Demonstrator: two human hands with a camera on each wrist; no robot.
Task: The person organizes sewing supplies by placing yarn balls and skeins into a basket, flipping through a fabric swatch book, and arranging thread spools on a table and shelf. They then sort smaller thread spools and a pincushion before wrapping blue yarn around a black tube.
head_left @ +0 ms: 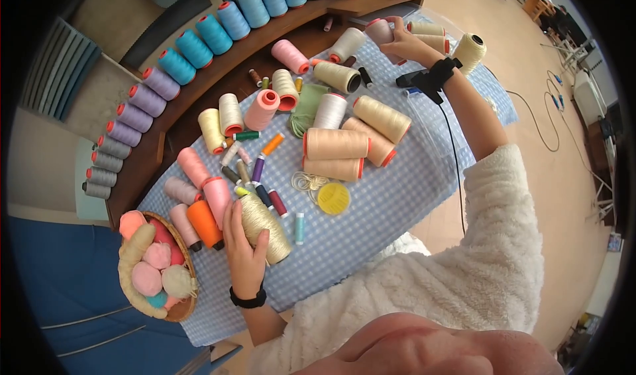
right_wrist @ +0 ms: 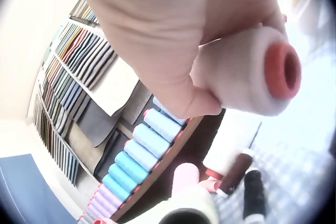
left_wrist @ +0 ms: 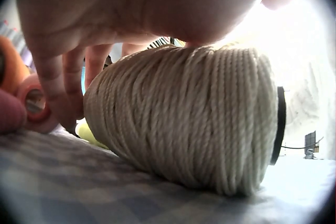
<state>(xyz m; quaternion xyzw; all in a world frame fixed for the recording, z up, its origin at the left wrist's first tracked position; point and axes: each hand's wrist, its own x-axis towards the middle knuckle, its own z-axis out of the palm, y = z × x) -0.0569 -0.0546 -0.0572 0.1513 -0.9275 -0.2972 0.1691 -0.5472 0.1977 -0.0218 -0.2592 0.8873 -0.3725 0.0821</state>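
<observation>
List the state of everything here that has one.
Pale pink thread cone, gripped by the right hand
Cream twine cone, on its side under the left hand
Orange thread cone, on its side
Basket, holding yarn balls
Blue thread cones, upright
Cream cord, loosely tangled
Yellow disc, flat

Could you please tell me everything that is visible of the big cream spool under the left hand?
The big cream spool is wound with thick, twisted cord, slightly glossy. It tapers; a black rim shows at its wider end. It lies on its side on the checked cloth, the left hand spread around it.
</observation>
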